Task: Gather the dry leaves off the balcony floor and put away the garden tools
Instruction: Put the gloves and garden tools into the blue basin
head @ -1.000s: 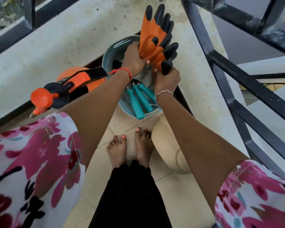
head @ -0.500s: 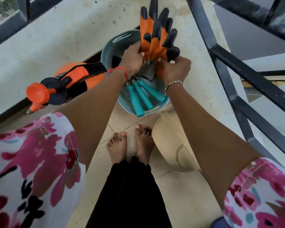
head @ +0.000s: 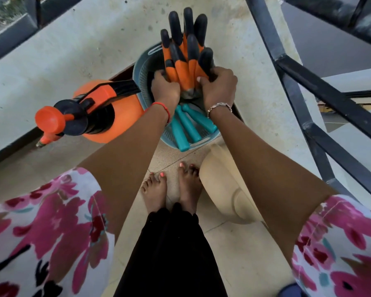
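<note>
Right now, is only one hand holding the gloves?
No, the left hand and the right hand both grip the gloves above the basket.

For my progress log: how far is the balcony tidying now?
Done: three teal-handled tools lie in the basket. In hand: the left hand and right hand grip the orange gloves over it. Left: lower the gloves in; perhaps store the sprayer beside the basket.

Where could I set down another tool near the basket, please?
Bare floor shows nearer than the beige container, right of the feet, and below the sprayer toward the left sleeve. The basket is crowded: teal-handled tools, the gloves, and the left hand and right hand gripping them.
</note>
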`<state>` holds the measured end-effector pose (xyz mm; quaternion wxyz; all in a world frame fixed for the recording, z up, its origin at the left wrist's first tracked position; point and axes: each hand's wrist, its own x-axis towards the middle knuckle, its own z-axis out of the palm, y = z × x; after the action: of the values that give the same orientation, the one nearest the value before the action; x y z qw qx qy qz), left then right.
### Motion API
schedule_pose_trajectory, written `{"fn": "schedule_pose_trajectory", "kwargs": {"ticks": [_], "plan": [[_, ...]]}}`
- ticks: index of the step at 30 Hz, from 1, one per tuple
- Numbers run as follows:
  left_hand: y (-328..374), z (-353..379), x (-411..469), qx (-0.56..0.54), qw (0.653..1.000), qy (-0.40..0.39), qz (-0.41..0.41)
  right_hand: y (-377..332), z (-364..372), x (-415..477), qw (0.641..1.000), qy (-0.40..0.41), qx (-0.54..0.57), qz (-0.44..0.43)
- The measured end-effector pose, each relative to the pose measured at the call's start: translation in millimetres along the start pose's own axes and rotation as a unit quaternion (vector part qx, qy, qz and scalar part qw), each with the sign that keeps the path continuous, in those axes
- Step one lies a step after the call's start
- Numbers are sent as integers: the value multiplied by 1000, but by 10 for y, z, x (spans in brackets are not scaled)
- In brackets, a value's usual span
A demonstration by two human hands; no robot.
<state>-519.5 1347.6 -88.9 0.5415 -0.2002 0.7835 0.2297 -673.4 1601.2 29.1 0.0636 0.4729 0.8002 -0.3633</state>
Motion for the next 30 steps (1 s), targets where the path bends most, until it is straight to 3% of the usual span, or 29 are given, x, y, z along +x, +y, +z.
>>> {"fn": "schedule_pose_trajectory", "kwargs": {"ticks": [1, 3, 5, 7, 10, 15, 20, 30], "plan": [[6, -22, -24, 11, 999, 35, -5, 1, -16, 2, 1000, 10, 5, 7], [62, -60, -89, -47, 999, -6, 12, 30, -35, 16, 999, 14, 2, 29], [846, -324, -164, -98, 982, 131, 96, 39, -55, 17, 999, 6, 2, 39], [1945, -727, -324, -149, 959, 204, 132, 22, -86, 4, 999, 7, 8, 30], [2601, -836, -439, -275, 938, 166, 131, -24, -159, -30, 999, 21, -26, 23], [2463, -770, -670, -249, 950, 143, 122, -127, -328, -228, 997, 20, -68, 13], [2459, -812, -1082, -183, 964, 99, 163, -274, -587, -584, 990, -25, -135, -25], [2523, -1619, -2776, 31, 942, 39, 331, -1119, -1497, -1583, 948, -118, -257, -149]]}}
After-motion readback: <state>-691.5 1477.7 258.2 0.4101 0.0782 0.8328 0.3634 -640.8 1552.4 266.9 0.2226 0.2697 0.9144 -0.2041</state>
